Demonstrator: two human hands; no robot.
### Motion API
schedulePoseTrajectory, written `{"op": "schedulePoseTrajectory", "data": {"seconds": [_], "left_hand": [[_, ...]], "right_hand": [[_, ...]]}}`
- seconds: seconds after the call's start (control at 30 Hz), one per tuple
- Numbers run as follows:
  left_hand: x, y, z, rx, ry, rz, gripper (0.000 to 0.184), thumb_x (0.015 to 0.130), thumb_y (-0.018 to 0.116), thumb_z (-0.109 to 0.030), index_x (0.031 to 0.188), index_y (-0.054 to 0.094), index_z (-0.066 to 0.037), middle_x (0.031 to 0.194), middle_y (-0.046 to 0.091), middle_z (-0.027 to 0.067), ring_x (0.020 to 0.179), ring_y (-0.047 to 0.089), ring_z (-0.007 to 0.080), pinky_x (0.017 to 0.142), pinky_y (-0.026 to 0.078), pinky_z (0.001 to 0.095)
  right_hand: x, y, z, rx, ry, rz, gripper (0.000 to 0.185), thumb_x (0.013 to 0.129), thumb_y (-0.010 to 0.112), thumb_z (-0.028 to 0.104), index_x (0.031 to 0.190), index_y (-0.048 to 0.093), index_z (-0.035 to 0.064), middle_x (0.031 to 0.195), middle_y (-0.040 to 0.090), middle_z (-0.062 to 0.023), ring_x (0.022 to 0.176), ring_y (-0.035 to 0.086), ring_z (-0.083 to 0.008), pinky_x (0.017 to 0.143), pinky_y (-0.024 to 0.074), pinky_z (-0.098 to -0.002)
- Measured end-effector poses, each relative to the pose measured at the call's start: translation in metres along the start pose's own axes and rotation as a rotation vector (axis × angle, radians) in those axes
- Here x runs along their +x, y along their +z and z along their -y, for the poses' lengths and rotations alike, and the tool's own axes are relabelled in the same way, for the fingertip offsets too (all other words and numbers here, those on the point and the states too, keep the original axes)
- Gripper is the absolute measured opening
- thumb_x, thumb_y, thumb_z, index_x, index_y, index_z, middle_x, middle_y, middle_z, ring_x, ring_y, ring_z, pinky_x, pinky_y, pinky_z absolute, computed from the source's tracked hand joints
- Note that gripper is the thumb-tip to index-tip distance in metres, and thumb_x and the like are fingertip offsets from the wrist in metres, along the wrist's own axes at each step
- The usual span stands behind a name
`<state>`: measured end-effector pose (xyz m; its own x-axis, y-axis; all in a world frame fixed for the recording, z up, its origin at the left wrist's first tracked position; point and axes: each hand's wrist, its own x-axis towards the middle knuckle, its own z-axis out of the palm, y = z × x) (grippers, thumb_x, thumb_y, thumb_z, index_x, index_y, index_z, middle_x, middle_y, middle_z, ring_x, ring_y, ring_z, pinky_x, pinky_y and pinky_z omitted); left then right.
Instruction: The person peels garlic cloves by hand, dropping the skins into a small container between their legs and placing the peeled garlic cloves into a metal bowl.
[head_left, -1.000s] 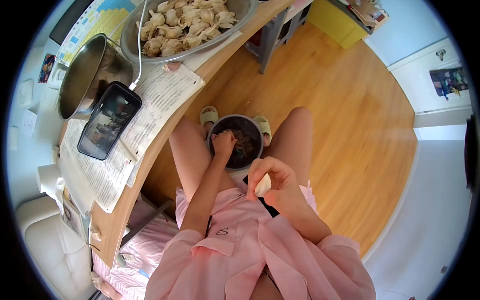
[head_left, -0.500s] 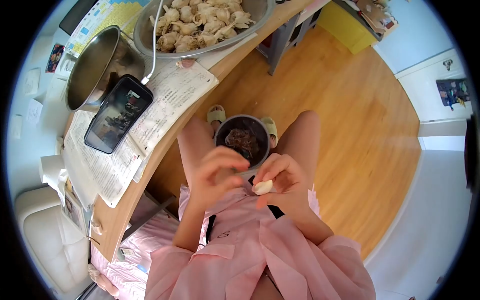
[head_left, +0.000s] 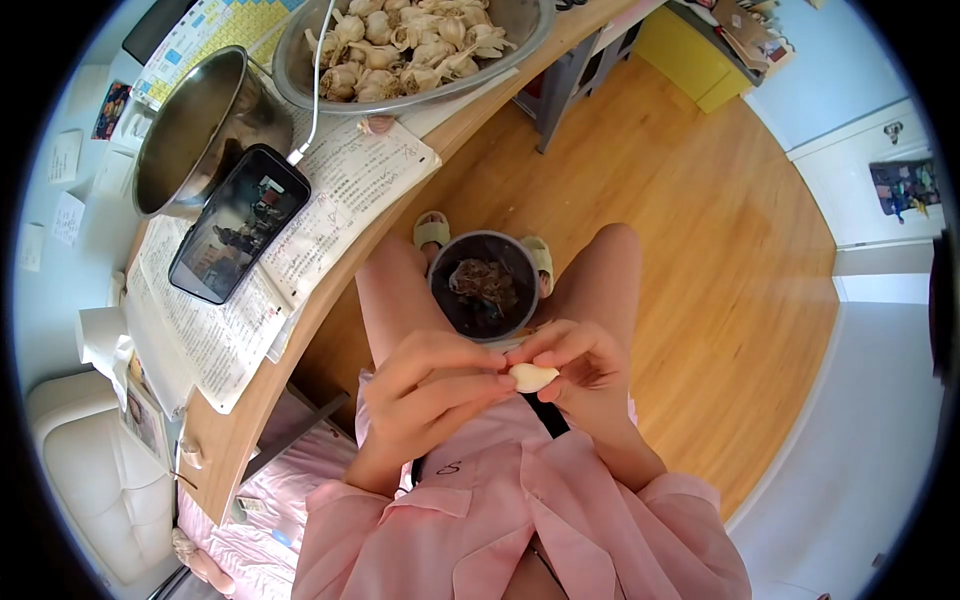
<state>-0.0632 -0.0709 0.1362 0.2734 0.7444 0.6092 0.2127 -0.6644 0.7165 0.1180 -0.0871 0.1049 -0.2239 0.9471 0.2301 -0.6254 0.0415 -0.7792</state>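
Note:
Between my two hands, above my lap, is a pale peeled-looking garlic clove [head_left: 533,378]. My right hand [head_left: 580,365] pinches its right side with thumb and fingers. From the other side, the fingertips of my left hand [head_left: 435,385] press together on the clove's left end. Just beyond the hands, a dark bin [head_left: 532,262] stands on the floor between my feet, with brownish scraps [head_left: 484,284] inside that look like garlic skins. A wide metal basin [head_left: 545,35] on the desk holds many whole garlic bulbs [head_left: 405,45].
On the desk [head_left: 225,440] at left are a deep steel pot [head_left: 165,150], a phone [head_left: 240,225] leaning on it with a white cable, and printed papers [head_left: 345,200]. One loose clove [head_left: 376,125] lies by the basin. A yellow box [head_left: 685,60] stands on the floor at the back.
My left hand, apart from the clove before, has come down and right to grip its left end. The clove has turned and shifted slightly right in my right hand.

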Motion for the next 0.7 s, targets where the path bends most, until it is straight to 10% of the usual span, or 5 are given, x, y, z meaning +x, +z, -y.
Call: {"op": "schedulePoseTrajectory", "data": {"seconds": [0.7], "left_hand": [[0.0053, -0.0040, -0.0059, 0.075, -0.001, 0.096, 0.019, 0.063, 0.074, -0.006, 0.080, 0.066, -0.002, 0.086, 0.061, 0.0074, 0.076, 0.059, 0.0228, 0.065, 0.048, 0.0315]], "right_hand": [[0.0001, 0.0008, 0.0056, 0.018, 0.065, -0.010, 0.020, 0.081, 0.065, -0.003, 0.099, 0.057, -0.0049, 0.104, 0.062, -0.0235, 0.100, 0.062, -0.0275, 0.082, 0.0547, -0.0336]]}}
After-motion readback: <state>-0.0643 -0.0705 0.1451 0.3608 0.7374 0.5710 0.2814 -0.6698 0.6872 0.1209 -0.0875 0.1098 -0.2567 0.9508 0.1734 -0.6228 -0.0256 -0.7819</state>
